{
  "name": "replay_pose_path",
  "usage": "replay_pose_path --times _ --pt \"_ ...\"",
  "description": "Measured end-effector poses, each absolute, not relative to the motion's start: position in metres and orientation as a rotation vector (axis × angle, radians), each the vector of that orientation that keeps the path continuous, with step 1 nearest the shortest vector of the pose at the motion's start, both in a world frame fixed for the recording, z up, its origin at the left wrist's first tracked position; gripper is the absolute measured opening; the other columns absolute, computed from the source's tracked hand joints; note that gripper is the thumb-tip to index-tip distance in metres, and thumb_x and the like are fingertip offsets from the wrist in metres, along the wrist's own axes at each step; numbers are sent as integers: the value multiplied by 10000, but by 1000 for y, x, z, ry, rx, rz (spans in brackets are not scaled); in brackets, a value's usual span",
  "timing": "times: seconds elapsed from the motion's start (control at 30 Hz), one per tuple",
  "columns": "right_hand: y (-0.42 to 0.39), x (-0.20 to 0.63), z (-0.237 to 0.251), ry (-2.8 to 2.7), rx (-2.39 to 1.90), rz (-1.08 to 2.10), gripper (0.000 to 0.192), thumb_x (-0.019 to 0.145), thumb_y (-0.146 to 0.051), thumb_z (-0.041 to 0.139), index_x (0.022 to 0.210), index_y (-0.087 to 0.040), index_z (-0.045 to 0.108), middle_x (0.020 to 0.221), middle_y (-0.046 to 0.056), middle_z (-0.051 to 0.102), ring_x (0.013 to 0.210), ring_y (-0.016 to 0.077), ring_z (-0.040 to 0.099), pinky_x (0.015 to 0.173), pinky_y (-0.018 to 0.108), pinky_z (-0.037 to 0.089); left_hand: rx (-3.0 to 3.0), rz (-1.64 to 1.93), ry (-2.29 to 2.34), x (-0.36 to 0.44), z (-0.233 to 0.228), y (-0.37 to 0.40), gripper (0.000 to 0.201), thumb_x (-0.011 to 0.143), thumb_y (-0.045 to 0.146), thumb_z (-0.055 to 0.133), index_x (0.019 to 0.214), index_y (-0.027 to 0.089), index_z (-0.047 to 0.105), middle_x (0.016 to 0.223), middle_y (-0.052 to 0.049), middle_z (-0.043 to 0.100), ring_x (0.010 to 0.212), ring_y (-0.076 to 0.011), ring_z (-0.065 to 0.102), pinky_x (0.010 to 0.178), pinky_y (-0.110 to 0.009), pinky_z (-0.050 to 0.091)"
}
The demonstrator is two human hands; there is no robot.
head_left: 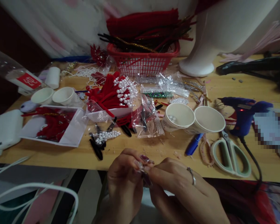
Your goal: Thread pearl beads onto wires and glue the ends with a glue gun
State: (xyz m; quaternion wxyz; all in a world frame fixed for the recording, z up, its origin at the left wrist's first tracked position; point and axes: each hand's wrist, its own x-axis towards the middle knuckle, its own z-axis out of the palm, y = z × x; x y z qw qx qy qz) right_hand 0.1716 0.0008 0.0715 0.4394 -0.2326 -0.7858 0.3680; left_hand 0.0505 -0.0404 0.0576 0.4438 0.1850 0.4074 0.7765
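My left hand [127, 179] and my right hand [177, 182] meet at the table's front edge, their fingertips pinched together. Whatever sits between them is too small and too hidden by the fingers to name. A ring circles one finger of the right hand. Beyond them, a cluster of white pearl beads [107, 137] lies among black hair clips [96, 149]. A clear plastic bag [147, 121] rests farther back. Red fuzzy stems tipped with white pearls [126, 90] lean over a white tray. One paper cup [178, 116] holds a few pearls, and a second paper cup [210, 119] stands beside it.
At right are a blue glue gun [241, 113] with a lit red light, scissors [231, 155] and a blue marker [194, 144]. A red basket [142, 60] of stems stands behind. Left are a white box [72, 127], a power bank [6, 130] and a bottle [18, 73].
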Motion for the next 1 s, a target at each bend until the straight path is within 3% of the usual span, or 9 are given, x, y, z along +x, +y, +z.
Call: replay_pose_path --times 0.27,0.47,0.7,0.83,1.0 --pt "3 169 71 -1968 -548 896 378 910 29 638 1197 -214 677 969 74 827 808 175 794 725 248 669 393 1946 851 54 64 -39 115 797 278 922 744 258 821 754 55 719 705 -70 722 708 -115 617" --pt "-2 167 71 -1935 -575 793 276 940 35 630 1131 -155 692 863 49 791 729 138 734 695 218 641 417 1914 784 57 62 -41 80 851 255 878 792 248 825 794 50 718 744 -57 722 731 -96 601" --pt "3 166 77 -1975 -532 735 157 1023 -37 592 1105 -134 684 783 37 740 664 127 686 606 208 600 511 1886 939 51 63 -41 172 837 312 881 729 233 772 737 15 647 674 -101 666 681 -159 599" --pt "4 169 76 -2016 -545 772 206 1001 -3 594 1134 -139 673 829 39 738 717 133 692 656 217 590 574 1876 1048 46 62 -42 247 814 346 893 684 221 725 724 5 625 648 -127 645 650 -205 599" --pt "5 171 77 -2060 -539 824 188 1022 -32 562 1139 -142 660 818 28 707 702 118 657 649 206 555 511 1877 938 45 57 -43 133 832 295 888 752 247 792 770 22 688 705 -86 702 702 -132 600"
